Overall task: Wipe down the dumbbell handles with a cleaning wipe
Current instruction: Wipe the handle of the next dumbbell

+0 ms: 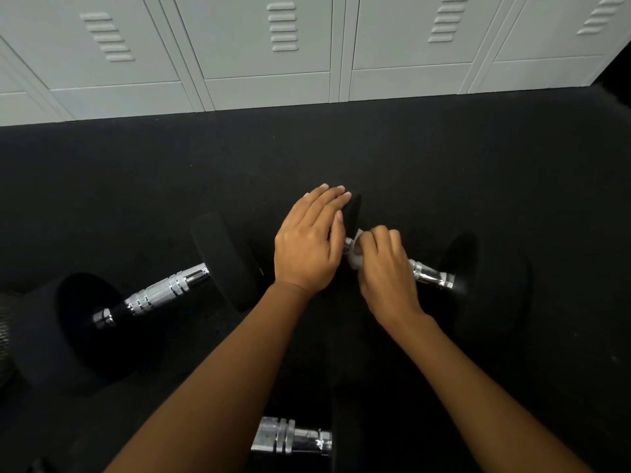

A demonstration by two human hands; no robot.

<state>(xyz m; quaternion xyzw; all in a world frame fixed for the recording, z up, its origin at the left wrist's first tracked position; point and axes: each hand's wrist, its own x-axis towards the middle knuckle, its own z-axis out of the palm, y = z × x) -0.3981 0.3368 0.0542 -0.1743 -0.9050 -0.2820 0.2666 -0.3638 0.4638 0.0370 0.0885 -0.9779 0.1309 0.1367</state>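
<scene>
Three black dumbbells with chrome handles lie on the dark floor. On the right dumbbell [433,276], my left hand [309,244] lies flat over the far weight head [353,213], fingers together. My right hand [386,268] is closed around the handle of that dumbbell with a small white wipe [355,259] pinched under the fingers. The wipe shows only at the left end of the handle; most of the handle is hidden under my hand. A second dumbbell [164,293] lies to the left, untouched. The third dumbbell [293,438] sits near the bottom edge between my forearms.
A row of pale grey lockers [283,49] runs along the far wall. The black rubber floor [170,172] stretches between the lockers and the dumbbells. A dark ribbed object [5,336] is cut off at the left edge.
</scene>
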